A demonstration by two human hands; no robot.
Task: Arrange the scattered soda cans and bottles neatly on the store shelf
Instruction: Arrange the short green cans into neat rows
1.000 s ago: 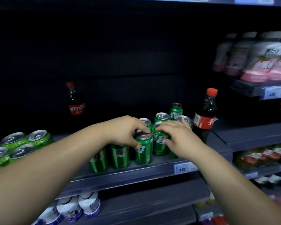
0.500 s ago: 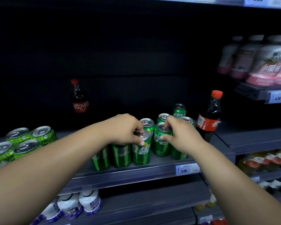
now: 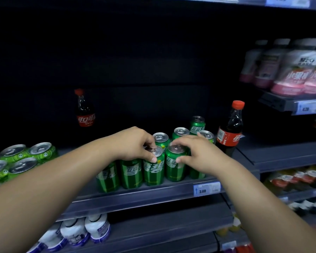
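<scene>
Head view: over the last second the right hand (image 3: 199, 156), clamped on the right can (image 3: 174, 166), has pulled it forward beside the left can (image 3: 153, 170), pinched by the left hand (image 3: 133, 145), lengthening the front row on the shelf (image 3: 135, 197).

Shelf (image 3: 144, 196), centre frame: front row of upright green cans, left hand (image 3: 135, 145) pinching the third can (image 3: 153, 168), right hand (image 3: 195, 154) gripping the fourth can (image 3: 174, 167); cola bottle (image 3: 230, 132) right of centre; pale green cans (image 3: 22, 159) lying at left edge.

Dim, dark shelf interior; light falls from the front; wide-angle bending and soft blur toward edges.
</scene>
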